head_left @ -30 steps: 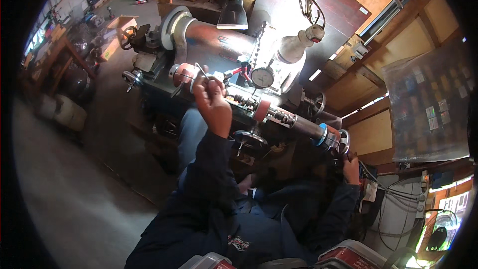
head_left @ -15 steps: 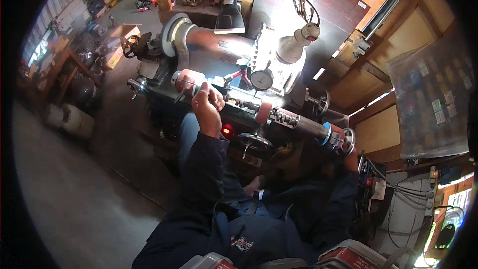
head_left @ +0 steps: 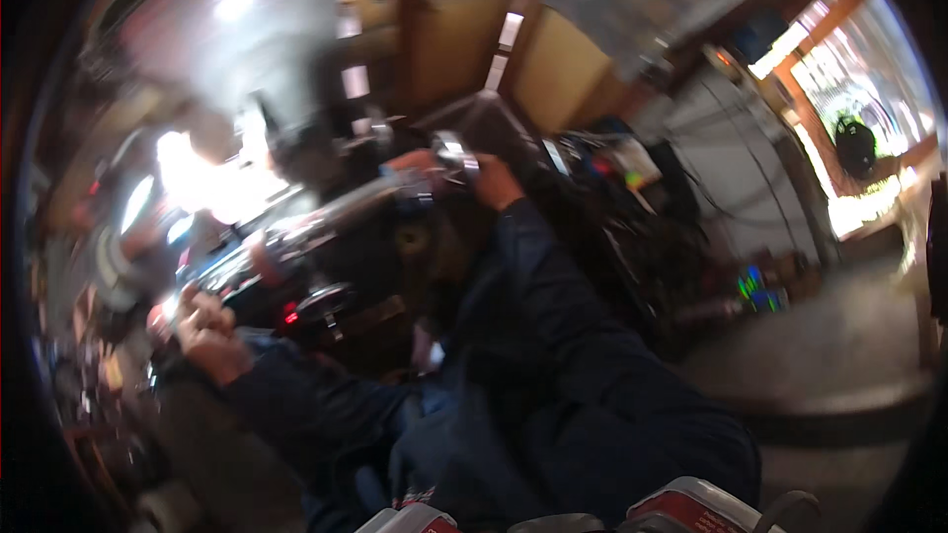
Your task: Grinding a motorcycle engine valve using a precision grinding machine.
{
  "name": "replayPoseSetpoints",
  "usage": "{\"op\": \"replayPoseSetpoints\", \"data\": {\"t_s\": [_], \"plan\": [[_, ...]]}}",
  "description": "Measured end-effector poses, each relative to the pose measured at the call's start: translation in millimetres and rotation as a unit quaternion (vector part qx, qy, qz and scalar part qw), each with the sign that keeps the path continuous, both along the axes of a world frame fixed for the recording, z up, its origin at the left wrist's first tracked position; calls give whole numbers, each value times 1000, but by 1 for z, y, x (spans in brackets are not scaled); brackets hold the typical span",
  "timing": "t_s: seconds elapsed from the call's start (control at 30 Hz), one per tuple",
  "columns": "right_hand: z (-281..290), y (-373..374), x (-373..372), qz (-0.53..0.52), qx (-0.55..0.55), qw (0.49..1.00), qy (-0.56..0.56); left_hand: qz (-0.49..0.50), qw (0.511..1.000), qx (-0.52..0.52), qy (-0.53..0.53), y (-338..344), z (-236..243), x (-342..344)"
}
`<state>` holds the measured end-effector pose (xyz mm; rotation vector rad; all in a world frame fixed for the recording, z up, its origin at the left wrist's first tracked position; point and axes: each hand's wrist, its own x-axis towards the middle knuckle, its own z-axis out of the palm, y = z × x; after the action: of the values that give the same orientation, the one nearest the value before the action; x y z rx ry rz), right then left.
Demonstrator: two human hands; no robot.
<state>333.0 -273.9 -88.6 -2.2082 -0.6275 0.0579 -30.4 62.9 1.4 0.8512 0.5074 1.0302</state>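
Motion blurs the whole view. A long metal shaft (head_left: 346,205) runs across a machine, from low on the left up to the right. My left hand (head_left: 209,341) is at the shaft's left end, its fingers curled and bunched against it. At the other end, a bright metal handwheel (head_left: 452,156) catches the light. My right hand (head_left: 497,184) has closed at the rim of this wheel, the fingers partly hidden. Around the middle of the shaft sits a reddish clamp-like part (head_left: 263,259). Below it a smaller handwheel (head_left: 324,301) sticks out toward me.
Strong lamp glare (head_left: 217,178) washes out the machine's top. A small red light (head_left: 290,313) glows on its front. At right are hanging cables (head_left: 746,178), a fan (head_left: 854,146) before a bright window, and a pale floor (head_left: 820,336). Wooden wall panels (head_left: 563,69) stand behind.
The view has swung to the right, so the machine now lies further left and tilted. My right hand, mostly hidden before, shows at the end handwheel. My left hand stays at the shaft's left end.
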Motion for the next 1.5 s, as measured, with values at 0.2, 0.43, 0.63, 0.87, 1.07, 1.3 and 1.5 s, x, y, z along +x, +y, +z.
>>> {"op": "replayPoseSetpoints", "data": {"t_s": [0.2, 0.43, 0.63, 0.87, 1.07, 1.3, 1.5], "plan": [[1, -102, -62, -88, 138, 987, -2, -89, 994, 61, 19, 7, -3, -14], [-44, -313, -23, -462, -344, 817, -23, -149, 986, 61, -32, 3, -6, -17], [-59, -419, -17, -599, -348, 721, 25, -240, 969, 62, -14, -14, 4, -7], [-58, -501, 10, -487, -305, 810, 117, -193, 980, 43, 29, -23, 6, 1], [-63, -530, 16, -697, -79, 709, 76, -211, 976, 36, 32, -29, 12, 3], [-81, -460, -33, -426, -398, 795, 167, -245, 950, 76, 180, -74, 29, 30], [-56, -483, -17, -560, -168, 808, 70, -460, 851, 140, 211, -126, 24, 61]]}}
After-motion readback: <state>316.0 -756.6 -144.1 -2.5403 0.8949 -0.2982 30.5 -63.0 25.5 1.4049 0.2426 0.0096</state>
